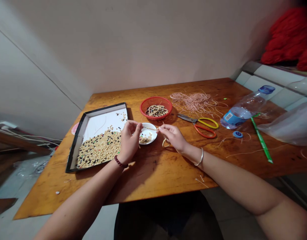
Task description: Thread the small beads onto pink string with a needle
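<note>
My left hand (130, 139) is closed in a pinch on one end of a thin cord strung with small beads (150, 128). My right hand (172, 136) pinches the other end, and a beaded loop hangs under its fingers. Both hands hover above a small white dish (153, 137) holding a few beads. Left of the hands lies a black-edged white tray (78, 144) with a heap of pale and dark beads (100, 150).
A red mesh basket (156, 108) with beaded strings stands behind the dish. A pile of pink cord (194, 101), yellow-and-orange scissors (200, 125), a plastic water bottle (245, 108), a blue cap (237, 134) and a green stick (262, 141) lie on the wooden table (153, 173) to the right.
</note>
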`<state>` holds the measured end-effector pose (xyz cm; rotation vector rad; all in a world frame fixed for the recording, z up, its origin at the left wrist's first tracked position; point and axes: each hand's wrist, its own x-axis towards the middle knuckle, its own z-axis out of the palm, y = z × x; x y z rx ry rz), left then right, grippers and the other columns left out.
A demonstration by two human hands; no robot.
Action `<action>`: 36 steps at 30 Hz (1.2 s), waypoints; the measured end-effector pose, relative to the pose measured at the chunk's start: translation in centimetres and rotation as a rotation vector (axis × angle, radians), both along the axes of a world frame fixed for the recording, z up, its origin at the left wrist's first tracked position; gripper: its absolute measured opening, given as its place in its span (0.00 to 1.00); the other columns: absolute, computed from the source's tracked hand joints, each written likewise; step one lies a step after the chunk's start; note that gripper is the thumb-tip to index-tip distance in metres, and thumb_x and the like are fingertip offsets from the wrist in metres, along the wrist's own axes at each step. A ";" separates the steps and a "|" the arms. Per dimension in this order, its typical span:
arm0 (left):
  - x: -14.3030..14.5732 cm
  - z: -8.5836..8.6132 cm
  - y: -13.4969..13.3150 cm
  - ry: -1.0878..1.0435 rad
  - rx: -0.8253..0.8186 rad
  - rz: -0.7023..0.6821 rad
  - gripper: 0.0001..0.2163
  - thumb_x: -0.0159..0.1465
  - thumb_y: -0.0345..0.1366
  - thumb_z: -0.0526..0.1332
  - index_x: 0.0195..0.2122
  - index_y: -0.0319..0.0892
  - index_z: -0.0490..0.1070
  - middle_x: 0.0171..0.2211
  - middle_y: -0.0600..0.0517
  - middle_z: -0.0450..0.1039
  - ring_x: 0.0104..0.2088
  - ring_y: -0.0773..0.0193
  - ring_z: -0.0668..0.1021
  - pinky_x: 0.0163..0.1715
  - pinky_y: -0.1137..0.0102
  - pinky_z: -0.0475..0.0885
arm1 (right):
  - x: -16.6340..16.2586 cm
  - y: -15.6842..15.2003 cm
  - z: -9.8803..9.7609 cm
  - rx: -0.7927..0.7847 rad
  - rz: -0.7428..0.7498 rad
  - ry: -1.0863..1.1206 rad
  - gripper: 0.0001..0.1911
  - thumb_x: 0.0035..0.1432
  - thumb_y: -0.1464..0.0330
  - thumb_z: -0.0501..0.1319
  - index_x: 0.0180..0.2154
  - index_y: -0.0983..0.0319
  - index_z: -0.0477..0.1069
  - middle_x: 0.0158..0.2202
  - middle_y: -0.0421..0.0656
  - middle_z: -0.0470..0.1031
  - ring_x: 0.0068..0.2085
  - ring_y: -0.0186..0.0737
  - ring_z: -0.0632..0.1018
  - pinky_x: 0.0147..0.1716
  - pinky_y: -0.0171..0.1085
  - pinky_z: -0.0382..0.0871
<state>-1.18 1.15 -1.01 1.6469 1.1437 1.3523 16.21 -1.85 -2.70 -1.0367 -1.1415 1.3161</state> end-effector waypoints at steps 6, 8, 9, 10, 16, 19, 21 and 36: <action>-0.2 0.0 -0.2 0.261 -0.058 -0.287 0.11 0.64 0.42 0.58 0.42 0.41 0.67 0.34 0.50 0.72 0.32 0.66 0.75 0.28 0.74 0.71 | 0.2 0.4 0.0 0.039 -0.061 -0.061 0.16 0.52 0.56 0.61 0.27 0.63 0.70 0.17 0.33 0.57 0.18 0.27 0.55 0.17 0.31 0.47; -0.1 0.3 -0.6 0.302 -0.081 -0.347 0.12 0.66 0.42 0.56 0.47 0.41 0.65 0.35 0.49 0.73 0.32 0.66 0.75 0.30 0.72 0.71 | 0.1 0.5 -0.1 0.047 -0.024 -0.078 0.16 0.52 0.56 0.61 0.26 0.63 0.70 0.18 0.35 0.61 0.18 0.27 0.57 0.17 0.31 0.49; 0.0 0.5 -0.8 0.320 -0.087 -0.380 0.12 0.67 0.41 0.54 0.48 0.41 0.65 0.34 0.49 0.73 0.32 0.66 0.75 0.31 0.72 0.70 | 0.1 0.4 -0.1 0.044 -0.010 -0.086 0.16 0.52 0.56 0.61 0.26 0.63 0.70 0.18 0.35 0.63 0.18 0.27 0.58 0.17 0.31 0.49; 0.0 0.7 -0.9 0.338 -0.085 -0.409 0.13 0.67 0.41 0.53 0.49 0.41 0.64 0.34 0.50 0.73 0.31 0.67 0.75 0.31 0.72 0.70 | 0.1 0.4 -0.2 0.039 -0.001 -0.094 0.15 0.53 0.57 0.60 0.26 0.63 0.70 0.18 0.36 0.64 0.18 0.28 0.59 0.17 0.31 0.50; -0.1 1.0 -1.0 0.446 -0.013 -0.455 0.14 0.68 0.42 0.53 0.50 0.42 0.67 0.27 0.53 0.69 0.28 0.67 0.71 0.30 0.71 0.65 | -0.2 0.2 -0.3 0.060 0.068 -0.086 0.14 0.52 0.58 0.60 0.26 0.62 0.71 0.26 0.41 0.73 0.24 0.32 0.68 0.21 0.32 0.60; -0.1 0.8 -0.9 0.473 0.013 -0.452 0.13 0.67 0.42 0.54 0.48 0.42 0.69 0.27 0.54 0.69 0.26 0.68 0.70 0.28 0.72 0.63 | -0.2 0.2 -0.3 0.070 0.105 -0.098 0.14 0.52 0.58 0.59 0.25 0.62 0.71 0.27 0.42 0.73 0.27 0.34 0.70 0.23 0.32 0.62; -0.1 0.9 -0.9 0.498 0.048 -0.435 0.11 0.68 0.42 0.53 0.44 0.42 0.69 0.27 0.54 0.69 0.26 0.68 0.69 0.28 0.72 0.62 | -0.2 0.2 -0.4 0.074 0.101 -0.112 0.14 0.52 0.59 0.58 0.24 0.62 0.71 0.26 0.41 0.72 0.27 0.34 0.70 0.23 0.32 0.62; 0.1 0.7 -1.6 0.599 0.167 -0.324 0.06 0.67 0.33 0.51 0.39 0.41 0.66 0.28 0.55 0.68 0.27 0.67 0.69 0.31 0.72 0.62 | 0.2 -0.2 -0.8 0.282 -0.007 -0.446 0.20 0.63 0.59 0.51 0.23 0.62 0.66 0.20 0.38 0.65 0.25 0.34 0.67 0.29 0.33 0.59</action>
